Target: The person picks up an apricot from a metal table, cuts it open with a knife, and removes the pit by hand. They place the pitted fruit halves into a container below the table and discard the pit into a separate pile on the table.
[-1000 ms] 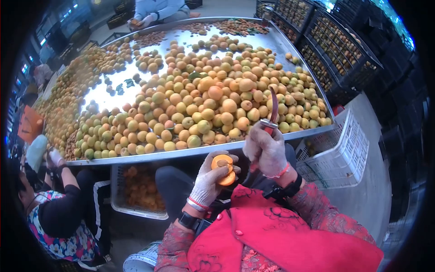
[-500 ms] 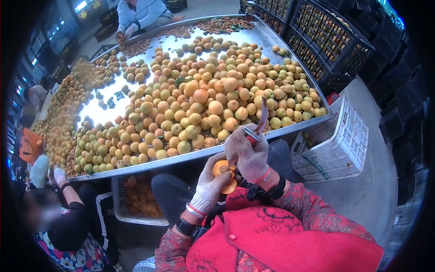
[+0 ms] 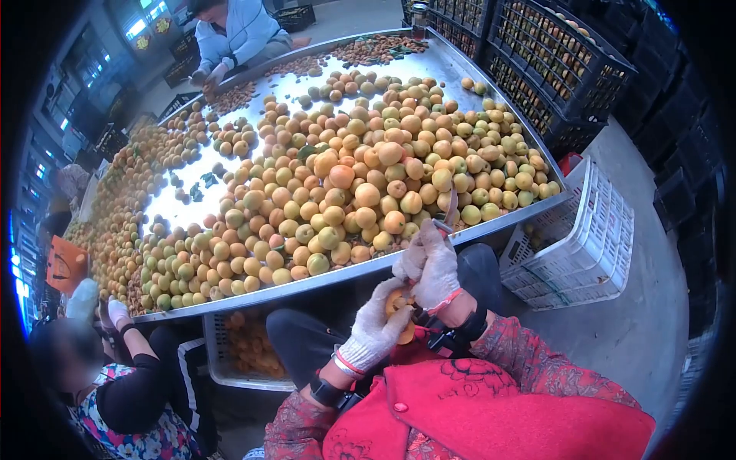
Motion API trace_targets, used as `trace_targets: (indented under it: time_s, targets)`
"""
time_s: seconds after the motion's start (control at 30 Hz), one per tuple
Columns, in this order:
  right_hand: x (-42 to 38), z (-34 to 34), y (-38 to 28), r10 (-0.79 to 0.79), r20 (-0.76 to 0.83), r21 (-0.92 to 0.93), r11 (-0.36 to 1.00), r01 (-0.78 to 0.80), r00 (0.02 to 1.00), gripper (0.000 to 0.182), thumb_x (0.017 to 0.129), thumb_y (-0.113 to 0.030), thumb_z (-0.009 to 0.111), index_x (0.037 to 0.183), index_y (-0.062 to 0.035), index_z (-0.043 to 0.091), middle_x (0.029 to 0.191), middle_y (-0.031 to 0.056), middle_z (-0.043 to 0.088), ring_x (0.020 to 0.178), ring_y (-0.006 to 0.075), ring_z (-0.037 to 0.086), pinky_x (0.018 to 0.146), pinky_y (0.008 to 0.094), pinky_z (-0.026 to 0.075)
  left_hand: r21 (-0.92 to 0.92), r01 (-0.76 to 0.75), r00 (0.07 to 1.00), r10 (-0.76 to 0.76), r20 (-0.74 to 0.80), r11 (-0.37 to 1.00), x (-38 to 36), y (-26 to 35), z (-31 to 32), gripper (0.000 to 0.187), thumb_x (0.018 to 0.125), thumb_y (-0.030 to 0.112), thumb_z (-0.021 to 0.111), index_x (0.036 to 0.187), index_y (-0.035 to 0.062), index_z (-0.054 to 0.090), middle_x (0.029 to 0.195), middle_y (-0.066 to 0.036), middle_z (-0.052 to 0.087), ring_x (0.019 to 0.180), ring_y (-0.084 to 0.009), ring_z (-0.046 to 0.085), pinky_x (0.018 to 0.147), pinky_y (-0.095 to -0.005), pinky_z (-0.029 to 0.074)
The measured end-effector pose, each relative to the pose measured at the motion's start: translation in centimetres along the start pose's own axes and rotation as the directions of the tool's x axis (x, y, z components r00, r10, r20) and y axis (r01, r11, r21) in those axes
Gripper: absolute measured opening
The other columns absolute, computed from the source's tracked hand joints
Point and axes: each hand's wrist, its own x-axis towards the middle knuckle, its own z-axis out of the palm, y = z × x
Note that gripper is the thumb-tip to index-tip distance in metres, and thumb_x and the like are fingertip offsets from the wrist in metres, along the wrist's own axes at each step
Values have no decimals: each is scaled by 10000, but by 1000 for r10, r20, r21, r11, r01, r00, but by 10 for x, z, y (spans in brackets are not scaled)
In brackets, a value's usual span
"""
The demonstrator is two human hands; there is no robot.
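And here are the hands, working over the lap, just on the near side of the front rim of the silver metal surface (image 3: 280, 290)! The white plastic crate (image 3: 602, 261) sits by its right corner, grey floor (image 3: 644, 253) stretching beyond. Bare metal shows left of the heap of orange-yellow apricots (image 3: 337, 218), which crowds the front edge. The curved metal knife (image 3: 452, 208) points away from the person, its long axis running up over that rim. The gloved right hand (image 3: 434, 268) grips it, fingers at the cut orange apricot (image 3: 399, 300), which the gloved left hand (image 3: 372, 330) pinches; its own axis is hard to read, partly hidden by fingers.
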Motion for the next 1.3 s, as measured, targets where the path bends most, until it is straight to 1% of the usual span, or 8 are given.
trace_targets:
  time_s: [0.23, 0.53, 0.73, 0.83, 0.97, 1.13, 1.27, 1.3]
  targets:
    - [8, -34, -7, 228, -61, 269, 941, -204, 972, 371, 976, -375, 570, 703, -165, 433, 479, -58, 250, 349, 121, 228, 410, 336, 310, 182, -198, 969, 165, 184, 963, 13, 4, 2, 435, 883, 120, 662, 1277, 50, 492, 1070, -178, 647, 948, -314, 683, 801, -360, 535]
    - [-3, -11, -3, -136, -105, -126, 984, 122, 985, 345, 948, -346, 622, 714, -150, 462, 480, -23, 380, 342, 131, 342, 408, 337, 350, 392, -283, 958, 242, 152, 875, 23, 0, 1, 411, 842, 128, 709, 1212, 46, 551, 1022, -157, 642, 904, -352, 663, 755, -375, 541]
    - [12, -35, -7, 246, -140, 278, 940, -200, 959, 419, 955, -462, 583, 677, -189, 432, 472, -88, 212, 351, 98, 172, 445, 320, 344, 497, -385, 920, 280, 275, 778, 29, 4, -6, 425, 824, 220, 709, 1202, 92, 562, 910, -143, 606, 811, -361, 637, 665, -406, 522]
    - [18, -38, -14, 156, -182, 281, 954, -100, 971, 402, 972, -433, 568, 694, -161, 463, 458, -84, 289, 348, 92, 248, 435, 288, 354, 693, -303, 947, 128, 293, 655, 25, -8, -4, 454, 843, 248, 687, 1254, 121, 540, 864, -135, 596, 773, -360, 632, 658, -415, 523]
    - [14, -46, -4, -350, -7, -508, 808, 298, 937, 216, 943, -264, 653, 861, -80, 575, 571, -3, 546, 427, 73, 482, 388, 213, 355, 724, -179, 983, 89, 161, 666, 20, -6, -8, 426, 855, 210, 675, 1254, 122, 555, 868, -137, 617, 752, -351, 642, 641, -414, 532]
    - [3, -39, -8, -195, -20, -522, 839, 156, 981, 195, 932, -243, 668, 893, -73, 582, 602, -3, 562, 431, 61, 490, 395, 211, 350, 593, -131, 947, 278, -163, 794, 1, -3, -57, 184, 881, 89, 641, 1063, 75, 664, 874, -147, 677, 735, -257, 679, 637, -353, 539]
    - [13, -47, -10, -110, -4, -539, 837, 90, 994, 200, 930, -253, 666, 946, -64, 602, 622, -9, 560, 434, 61, 486, 400, 220, 360, 369, 528, 817, -339, -466, 765, -34, 39, -125, 190, 859, 179, 666, 1020, 77, 662, 886, -159, 672, 795, -329, 667, 700, -406, 531]
    - [14, -47, -9, -74, 3, -578, 814, 62, 997, 207, 929, -257, 667, 961, -62, 605, 627, -12, 556, 437, 58, 481, 400, 221, 363, 627, 473, 858, -163, -487, 619, -46, 21, -150, 219, 842, 220, 681, 1005, 74, 664, 869, -158, 668, 794, -330, 661, 713, -421, 525]
